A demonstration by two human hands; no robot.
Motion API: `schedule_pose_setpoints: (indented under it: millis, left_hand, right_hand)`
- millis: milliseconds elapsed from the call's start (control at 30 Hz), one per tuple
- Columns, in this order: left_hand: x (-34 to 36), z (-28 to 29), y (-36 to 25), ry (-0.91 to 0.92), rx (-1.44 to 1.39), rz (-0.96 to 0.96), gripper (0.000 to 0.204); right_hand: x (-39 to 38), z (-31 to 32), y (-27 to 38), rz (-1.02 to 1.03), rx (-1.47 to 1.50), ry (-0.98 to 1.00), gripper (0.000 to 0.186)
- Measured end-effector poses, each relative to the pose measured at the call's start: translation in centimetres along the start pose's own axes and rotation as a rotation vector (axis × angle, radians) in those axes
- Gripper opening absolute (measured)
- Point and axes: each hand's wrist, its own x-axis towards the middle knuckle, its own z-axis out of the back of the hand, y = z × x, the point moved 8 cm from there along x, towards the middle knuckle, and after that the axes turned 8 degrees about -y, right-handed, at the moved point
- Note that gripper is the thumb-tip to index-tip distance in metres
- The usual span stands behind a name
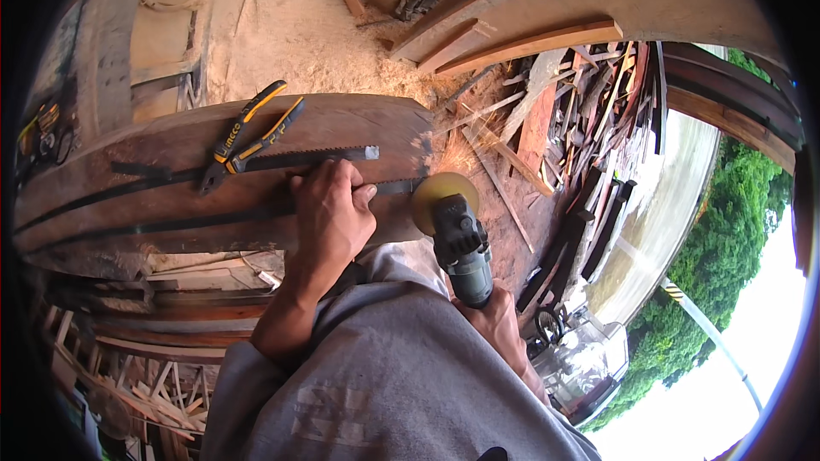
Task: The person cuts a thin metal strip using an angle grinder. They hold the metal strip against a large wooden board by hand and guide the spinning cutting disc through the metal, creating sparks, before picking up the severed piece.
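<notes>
My right hand (491,316) is wrapped round the body of an angle grinder (465,252). Its yellowish disc (430,191) meets the end of a dark toothed saw blade (397,187), and orange sparks fly beyond it. With closed fingers, my left hand (335,213) presses that blade onto a thick wooden beam (350,119); part of the blade is hidden under the hand. A second stretch of toothed blade (295,160), with a pale tip, lies just beyond. Pliers (224,159) with black and yellow handles rest on the beam, left of my left hand, jaws toward me.
Scrap wood strips (589,111) are heaped at the far right. A long plank (538,47) lies beyond the beam, near sawdust-covered ground (282,43). More boards (184,324) are stacked at the near left. Beside my right forearm stands a motorbike-like vehicle (585,358).
</notes>
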Motion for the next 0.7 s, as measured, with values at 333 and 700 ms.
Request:
schedule_pose_setpoints:
  millis: [333,700]
  left_hand:
    - [0.1,0.0,0.0,0.023,0.038,0.013,0.025]
    - [-0.2,0.0,0.0,0.015,0.019,0.01,0.024]
  right_hand:
    - [-3.9,4.4,3.0,-0.29,0.136,0.088,0.025]
    - [-3.7,2.5,1.0,-0.146,0.156,0.016,0.031]
